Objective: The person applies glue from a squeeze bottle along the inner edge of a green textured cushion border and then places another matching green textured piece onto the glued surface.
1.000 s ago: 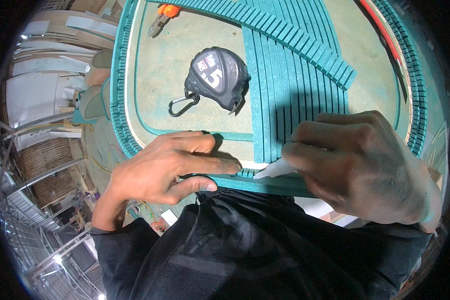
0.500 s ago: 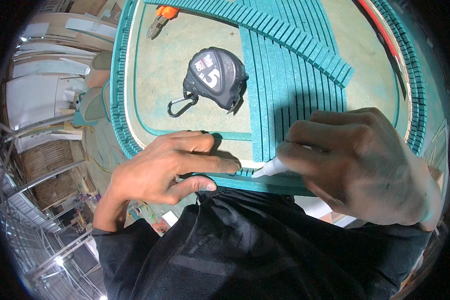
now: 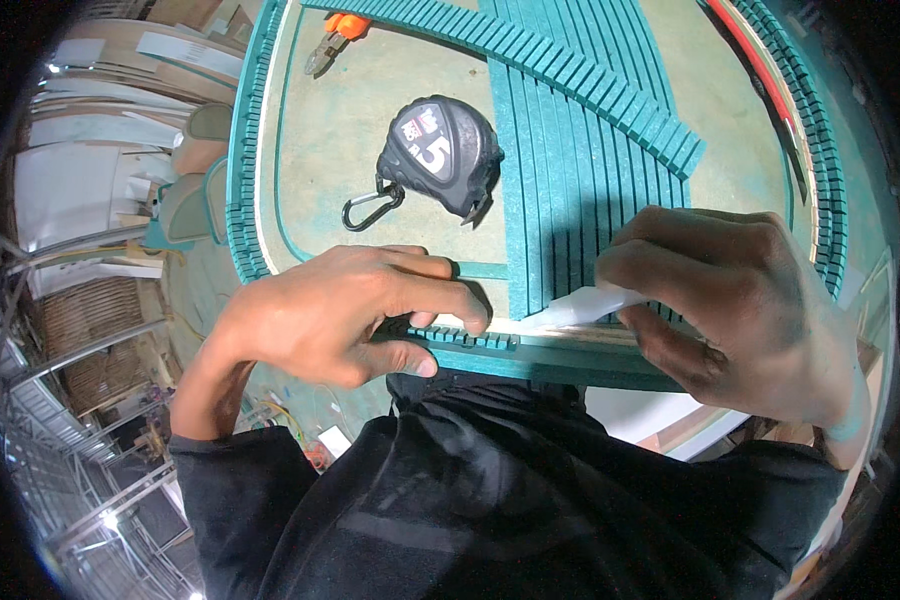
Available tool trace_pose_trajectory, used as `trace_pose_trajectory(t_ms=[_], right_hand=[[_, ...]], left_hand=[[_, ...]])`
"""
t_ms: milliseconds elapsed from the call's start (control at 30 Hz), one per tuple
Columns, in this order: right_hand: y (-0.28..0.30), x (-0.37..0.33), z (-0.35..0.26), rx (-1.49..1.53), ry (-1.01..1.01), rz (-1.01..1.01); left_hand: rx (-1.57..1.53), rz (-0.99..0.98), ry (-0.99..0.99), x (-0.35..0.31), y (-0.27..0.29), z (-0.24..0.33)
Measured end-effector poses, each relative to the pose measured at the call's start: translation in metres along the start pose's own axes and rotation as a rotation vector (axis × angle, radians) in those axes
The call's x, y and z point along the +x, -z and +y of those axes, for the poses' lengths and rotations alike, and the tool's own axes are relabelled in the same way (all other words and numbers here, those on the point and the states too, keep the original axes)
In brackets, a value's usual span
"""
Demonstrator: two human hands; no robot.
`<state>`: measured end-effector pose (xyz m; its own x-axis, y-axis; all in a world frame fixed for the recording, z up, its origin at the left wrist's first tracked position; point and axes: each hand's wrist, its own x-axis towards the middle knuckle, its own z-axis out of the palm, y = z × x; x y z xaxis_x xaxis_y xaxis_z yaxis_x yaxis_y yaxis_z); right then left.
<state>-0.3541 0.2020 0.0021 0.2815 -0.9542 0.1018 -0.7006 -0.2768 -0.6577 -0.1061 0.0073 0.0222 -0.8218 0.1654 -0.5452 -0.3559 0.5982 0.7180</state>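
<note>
Two bare hands. Right hand pinches one white, tapered nozzle, smooth plastic by its look; long axis runs crosswise, tip pointing left and slightly toward the wearer, just right of the left fingertips. Left hand: thumb and bent forefinger grip one notched teal strip along the near rim. Beyond and between both hands: one grooved teal panel, a second, longer notched strip slanting across it. Ahead of left hand: one black tape measure, one carabiner, one orange-handled pliers.
</note>
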Motion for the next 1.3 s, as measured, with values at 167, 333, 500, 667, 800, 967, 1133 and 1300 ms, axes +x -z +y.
trace_pose_trajectory(t_ms=[167,333,500,667,800,967,1133,1300], right_hand=[[-0.004,0.001,0.005,0.081,0.027,0.029],[-0.004,-0.006,0.01,0.157,-0.011,0.074],[-0.007,-0.013,0.017,0.204,-0.009,0.163],[-0.013,-0.025,0.026,0.266,-0.023,0.309],[-0.015,-0.027,0.031,0.268,-0.027,0.321],[-0.015,-0.021,0.038,0.306,-0.024,0.322],[-0.013,-0.025,0.029,0.271,-0.098,0.351],[-0.017,-0.023,0.03,0.307,-0.12,0.363]], left_hand=[[0.119,-0.025,-0.076,-0.002,0.001,-0.006],[0.046,-0.185,0.195,0.011,0.016,0.017],[0.001,0.056,-0.022,0.002,-0.004,-0.004],[-0.106,0.224,-0.08,-0.003,-0.022,0.011],[-0.282,0.314,-0.04,-0.001,-0.041,0.007],[-0.116,0.26,-0.079,0.0,-0.036,0.001],[-0.017,0.236,-0.092,-0.004,-0.037,0.005],[0.023,0.252,-0.117,-0.006,-0.042,0.002]])
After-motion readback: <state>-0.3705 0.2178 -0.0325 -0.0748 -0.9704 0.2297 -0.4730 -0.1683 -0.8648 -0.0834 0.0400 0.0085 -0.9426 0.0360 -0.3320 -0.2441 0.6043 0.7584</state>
